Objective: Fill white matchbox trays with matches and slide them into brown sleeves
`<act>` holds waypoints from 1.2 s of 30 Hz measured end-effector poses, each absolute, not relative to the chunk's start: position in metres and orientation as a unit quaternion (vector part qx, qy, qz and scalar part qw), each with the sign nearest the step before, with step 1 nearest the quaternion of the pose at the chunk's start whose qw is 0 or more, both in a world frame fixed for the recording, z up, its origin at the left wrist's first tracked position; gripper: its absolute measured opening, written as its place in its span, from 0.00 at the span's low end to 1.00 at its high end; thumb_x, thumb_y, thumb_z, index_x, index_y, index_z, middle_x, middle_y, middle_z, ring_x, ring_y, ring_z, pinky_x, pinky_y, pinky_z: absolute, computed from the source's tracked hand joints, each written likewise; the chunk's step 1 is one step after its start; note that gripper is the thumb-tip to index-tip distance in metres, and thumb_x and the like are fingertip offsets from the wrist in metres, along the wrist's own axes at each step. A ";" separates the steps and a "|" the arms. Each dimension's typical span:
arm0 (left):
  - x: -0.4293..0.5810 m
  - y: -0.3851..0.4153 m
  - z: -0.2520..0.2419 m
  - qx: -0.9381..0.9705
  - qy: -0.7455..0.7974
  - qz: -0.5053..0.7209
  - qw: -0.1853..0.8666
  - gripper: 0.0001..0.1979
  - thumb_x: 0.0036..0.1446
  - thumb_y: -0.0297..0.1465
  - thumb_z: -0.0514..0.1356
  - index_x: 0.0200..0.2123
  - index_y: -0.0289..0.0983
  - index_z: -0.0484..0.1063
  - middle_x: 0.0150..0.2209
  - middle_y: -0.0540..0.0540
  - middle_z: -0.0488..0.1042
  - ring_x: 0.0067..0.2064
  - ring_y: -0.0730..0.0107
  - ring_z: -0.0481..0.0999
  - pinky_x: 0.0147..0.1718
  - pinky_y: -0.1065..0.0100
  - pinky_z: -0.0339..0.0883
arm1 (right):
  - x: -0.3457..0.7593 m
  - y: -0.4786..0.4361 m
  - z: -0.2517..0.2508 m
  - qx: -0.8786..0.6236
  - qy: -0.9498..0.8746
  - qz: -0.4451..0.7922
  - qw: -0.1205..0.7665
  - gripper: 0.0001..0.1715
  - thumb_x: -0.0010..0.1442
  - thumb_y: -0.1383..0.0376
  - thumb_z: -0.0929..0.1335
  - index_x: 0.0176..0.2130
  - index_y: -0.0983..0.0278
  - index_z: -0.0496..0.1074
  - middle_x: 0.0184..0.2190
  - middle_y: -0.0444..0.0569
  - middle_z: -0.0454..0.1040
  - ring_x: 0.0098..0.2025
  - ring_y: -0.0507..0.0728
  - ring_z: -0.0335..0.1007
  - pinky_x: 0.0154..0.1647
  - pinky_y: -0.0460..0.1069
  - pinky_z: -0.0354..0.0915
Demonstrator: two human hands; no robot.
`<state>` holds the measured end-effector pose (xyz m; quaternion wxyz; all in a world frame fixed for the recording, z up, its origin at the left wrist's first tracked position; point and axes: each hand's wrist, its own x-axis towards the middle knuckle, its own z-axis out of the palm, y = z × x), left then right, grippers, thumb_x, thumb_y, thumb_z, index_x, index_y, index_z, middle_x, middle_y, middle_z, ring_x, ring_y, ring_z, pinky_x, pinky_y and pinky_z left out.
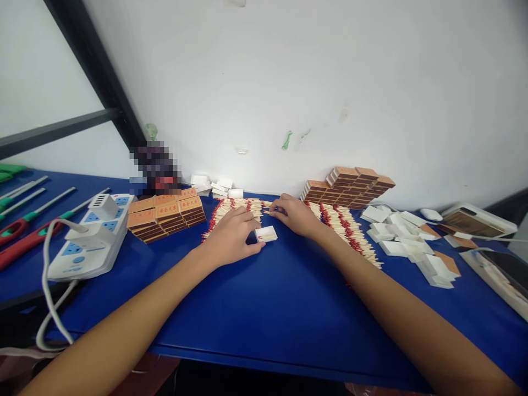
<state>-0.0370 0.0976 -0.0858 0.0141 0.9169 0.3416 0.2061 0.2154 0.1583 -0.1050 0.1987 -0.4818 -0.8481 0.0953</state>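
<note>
A small white cardboard matchbox tray (266, 235) lies on the blue tabletop (280, 313) between the two hands, near the middle. The left hand (237, 237) bends around its left end, thumb along the near edge and fingers by the far corner; it looks lightly clamped on the tray, likely to keep so light a thing from sliding. Red specks show at the tray's left end, too small to identify surely.

The right hand (284, 212) reaches just beyond the tray, its fingertips drawn close together at a spread of pale wooden matches with red heads (231, 206). Whether they pinch a match I cannot tell. A second spread of red-headed wooden matches (350, 234) lies beside the right forearm. Both spreads run in bands with heads mostly aligned, which probably makes small bunches easier to take.

Brown-and-orange cardboard matchboxes (165, 215) form a low block on the left, and stepped stacks of similar orange-topped boxes (357, 187) stand by the wall on the right, seemingly stacked to save room. Loose white card trays (402, 234) lie heaped at the far right, apparently within reach yet apart from the matches.
</note>
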 end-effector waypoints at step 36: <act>-0.038 0.099 -0.077 0.906 0.376 0.195 0.020 0.15 0.63 0.39 0.68 0.48 0.36 0.82 0.37 0.43 0.79 0.45 0.54 0.74 0.53 0.52 0.68 | 0.201 0.122 -0.073 -0.441 -0.861 0.137 0.212 0.06 0.71 0.67 0.68 0.43 0.62 0.77 0.40 0.49 0.72 0.39 0.56 0.70 0.41 0.50 0.62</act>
